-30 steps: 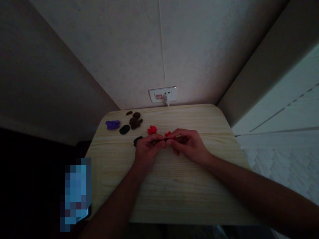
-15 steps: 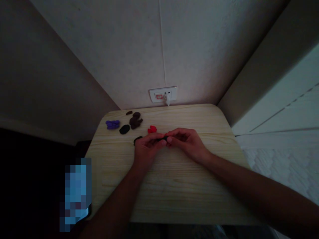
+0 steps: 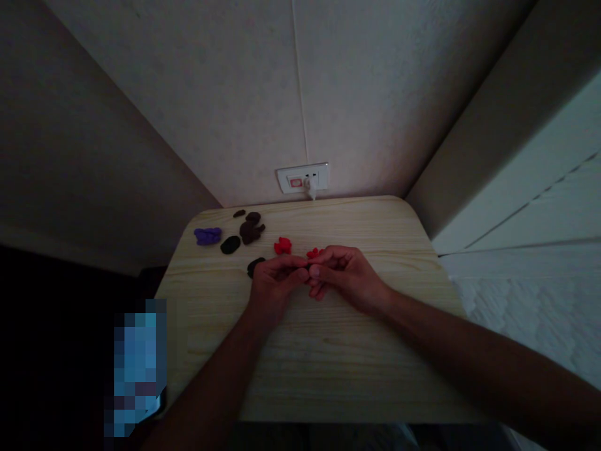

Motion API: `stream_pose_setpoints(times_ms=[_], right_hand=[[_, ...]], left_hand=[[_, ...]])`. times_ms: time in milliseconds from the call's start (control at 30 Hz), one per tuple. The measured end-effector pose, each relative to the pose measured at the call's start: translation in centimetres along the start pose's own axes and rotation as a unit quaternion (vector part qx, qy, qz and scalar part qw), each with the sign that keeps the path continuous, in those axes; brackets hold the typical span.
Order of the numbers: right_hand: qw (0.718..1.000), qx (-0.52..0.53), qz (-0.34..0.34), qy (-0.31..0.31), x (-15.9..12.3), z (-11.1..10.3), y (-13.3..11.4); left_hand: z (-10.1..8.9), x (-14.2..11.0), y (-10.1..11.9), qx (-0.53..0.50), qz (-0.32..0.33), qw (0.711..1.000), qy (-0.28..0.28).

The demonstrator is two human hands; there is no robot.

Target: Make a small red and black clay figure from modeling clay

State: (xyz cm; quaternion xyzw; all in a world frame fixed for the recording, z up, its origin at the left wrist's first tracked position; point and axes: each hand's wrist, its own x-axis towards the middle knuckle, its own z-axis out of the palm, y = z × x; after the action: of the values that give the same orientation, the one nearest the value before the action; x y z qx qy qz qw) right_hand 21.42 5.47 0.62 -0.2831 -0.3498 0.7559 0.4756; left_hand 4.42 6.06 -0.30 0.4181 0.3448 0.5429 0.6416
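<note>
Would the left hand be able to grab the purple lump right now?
Probably yes, if it lets go first: the left hand seems to pinch a small dark piece together with the right hand. The purple lump lies uncovered farther left on the table.

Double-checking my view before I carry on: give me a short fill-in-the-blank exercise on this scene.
1. On the tabletop, the clay-like lump farthest left is coloured ____.
2. The small piece just beyond the right grip is coloured ____.
3. A white plug sits in the socket plate on the ____.

Missing words: purple; red; wall.
</note>
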Motion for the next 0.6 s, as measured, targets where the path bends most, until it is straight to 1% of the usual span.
stream_pose_setpoints(times_ms=[100,233,367,467,600], right_hand=[[1.000,0.020,0.016,-0.005,-0.1,0.1,0.0],[0.999,0.025,0.034,-0.012,0.0,0.0,-0.3],[0.997,0.046,0.065,-0.022,0.2,0.0,-0.3],[0.999,0.031,0.037,-0.010,0.5,0.1,0.2],[1.000,0.008,-0.005,0.010,0.9,0.2,0.6]], left_hand=[[0.4,-0.1,0.3,-0.035,-0.014,0.999,-0.010],[0.8,-0.3,0.5,-0.088,-0.049,0.995,-0.017],[0.8,-0.3,0.5,-0.097,-0.071,0.993,-0.022],[0.6,-0.2,0.3,-0.102,-0.078,0.991,-0.028],[0.4,-0.1,0.1,-0.114,-0.086,0.990,-0.015]])
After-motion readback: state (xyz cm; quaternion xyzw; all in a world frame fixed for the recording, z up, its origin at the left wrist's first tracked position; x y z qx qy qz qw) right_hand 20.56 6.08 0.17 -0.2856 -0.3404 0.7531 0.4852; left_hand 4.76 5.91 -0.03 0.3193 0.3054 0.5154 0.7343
